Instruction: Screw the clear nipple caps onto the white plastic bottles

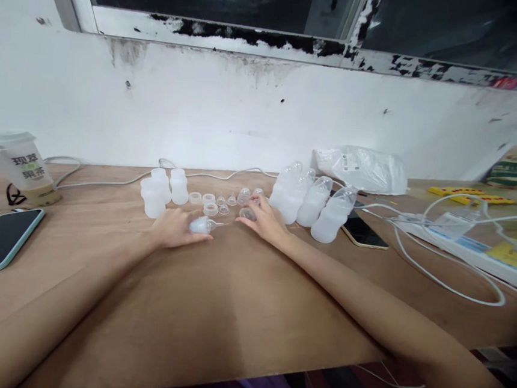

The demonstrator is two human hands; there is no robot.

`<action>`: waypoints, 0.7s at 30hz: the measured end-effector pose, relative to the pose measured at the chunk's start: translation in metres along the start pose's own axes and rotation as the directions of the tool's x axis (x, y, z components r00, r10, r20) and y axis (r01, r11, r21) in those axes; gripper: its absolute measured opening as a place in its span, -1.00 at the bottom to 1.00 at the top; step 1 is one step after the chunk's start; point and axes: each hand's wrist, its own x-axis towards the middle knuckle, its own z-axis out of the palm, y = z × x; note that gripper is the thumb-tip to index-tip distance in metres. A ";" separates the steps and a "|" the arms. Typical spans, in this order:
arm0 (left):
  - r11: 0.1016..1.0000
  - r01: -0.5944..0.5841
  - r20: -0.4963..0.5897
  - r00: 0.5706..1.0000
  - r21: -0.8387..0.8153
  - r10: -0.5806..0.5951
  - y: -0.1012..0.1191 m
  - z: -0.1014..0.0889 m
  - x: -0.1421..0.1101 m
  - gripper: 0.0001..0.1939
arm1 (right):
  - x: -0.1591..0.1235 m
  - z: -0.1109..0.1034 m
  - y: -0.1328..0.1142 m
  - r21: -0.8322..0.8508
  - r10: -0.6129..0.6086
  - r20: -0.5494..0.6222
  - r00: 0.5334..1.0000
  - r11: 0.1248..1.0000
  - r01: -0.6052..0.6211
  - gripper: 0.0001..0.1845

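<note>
My left hand [176, 228] is closed round a small translucent white baby bottle [200, 226], tipped on its side. A teat [214, 224] with a long thin tip sits on its end, pointing right. Fingers of my right hand [268, 219] are curled on a transparent dome cap [248, 213] at the table surface. Between and behind my hands lie several white screw rings [210, 209], several loose teats [223, 208] and more dome caps [243, 196]. Three uncapped bottles [153, 197] stand on the left. Several bottles with dome caps [315, 204] stand right of my right hand.
A drink cup [29, 168] and a phone [1, 241] are at the left. Another phone [366, 230] lies behind the capped bottles. A plastic bag [362, 169] rests by the wall. White cables [450, 283] and a power strip [466, 242] spread over the right side.
</note>
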 end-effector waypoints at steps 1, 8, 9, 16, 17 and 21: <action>1.000 -0.005 0.013 1.000 0.000 0.005 0.001 0.000 0.000 -0.34 | 0.000 0.001 -0.001 -0.047 0.012 0.030 0.999 0.999 -0.010 -0.60; 1.000 -0.013 0.042 0.999 0.009 0.012 0.002 0.000 0.000 -0.30 | 0.001 0.004 -0.004 -0.160 0.174 0.087 0.981 0.974 -0.159 -0.42; 1.000 -0.010 0.043 0.999 0.010 0.010 0.002 0.000 0.000 -0.30 | 0.002 0.004 -0.004 -0.156 0.189 0.072 0.979 0.972 -0.177 -0.40; 0.999 0.001 0.036 0.999 0.045 -0.002 0.002 0.002 0.000 -0.30 | -0.001 0.000 -0.004 -0.023 0.119 -0.043 0.992 0.992 -0.120 -0.73; 0.999 0.003 0.036 0.999 0.048 -0.005 0.002 0.002 0.000 -0.30 | -0.002 0.000 -0.005 -0.003 0.092 -0.010 0.996 0.996 -0.092 -0.76; 0.999 -0.012 0.045 0.999 0.047 0.010 0.003 0.001 -0.001 -0.30 | -0.002 0.005 -0.005 -0.004 0.091 0.140 0.986 0.996 -0.092 -0.77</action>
